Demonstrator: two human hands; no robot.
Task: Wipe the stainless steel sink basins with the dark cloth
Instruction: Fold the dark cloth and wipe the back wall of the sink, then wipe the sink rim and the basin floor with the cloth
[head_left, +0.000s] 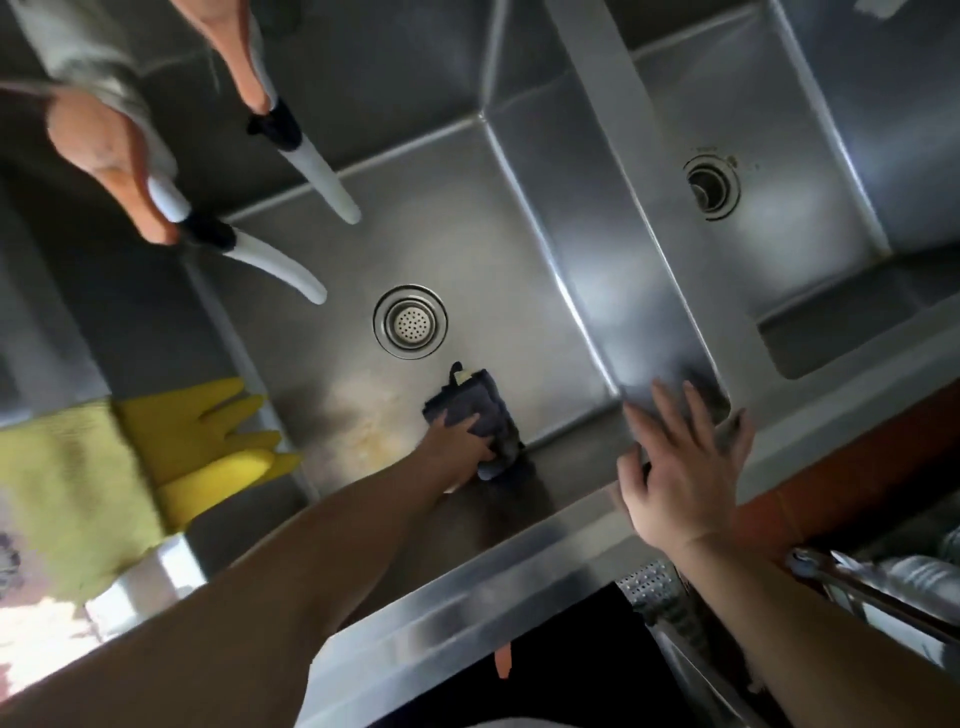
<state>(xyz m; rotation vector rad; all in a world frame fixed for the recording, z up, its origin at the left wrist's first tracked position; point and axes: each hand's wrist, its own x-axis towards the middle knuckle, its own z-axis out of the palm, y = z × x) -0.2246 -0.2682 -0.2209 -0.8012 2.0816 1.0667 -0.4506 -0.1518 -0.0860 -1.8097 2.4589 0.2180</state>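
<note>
Stainless steel filled nearly the whole view: a double sink (613, 291) seen from above, its left basin (447, 218) and right basin (810, 156) split by a broad divider (623, 249) running from 12 o'clock down toward 5 o'clock. At the centre of the left basin sat a round perforated strainer (410, 322), and an open drain (711, 186) lay in the right basin toward 2 o'clock. Just below the strainer, at about 6 o'clock from it, the dark cloth (480, 410) lay bunched on the basin floor close to the near wall, with a pale discoloured patch (363, 421) on the steel beside it at 9 o'clock. The left hand (457, 441) reached down into the basin and gripped the cloth, its fingers curled over the folds and pressing them to the floor. The right hand (685, 462) rested at 4 o'clock on the near end of the divider where it met the front rim (467, 587), fingers spread flat and holding nothing. A yellow rubber glove (208, 447) hung over the left edge at 9 o'clock. Two white spouts (311, 161) with dark collars pointed over the left basin from 10 and 11 o'clock. A dish rack (883, 587) showed blurred at 4 o'clock.
</note>
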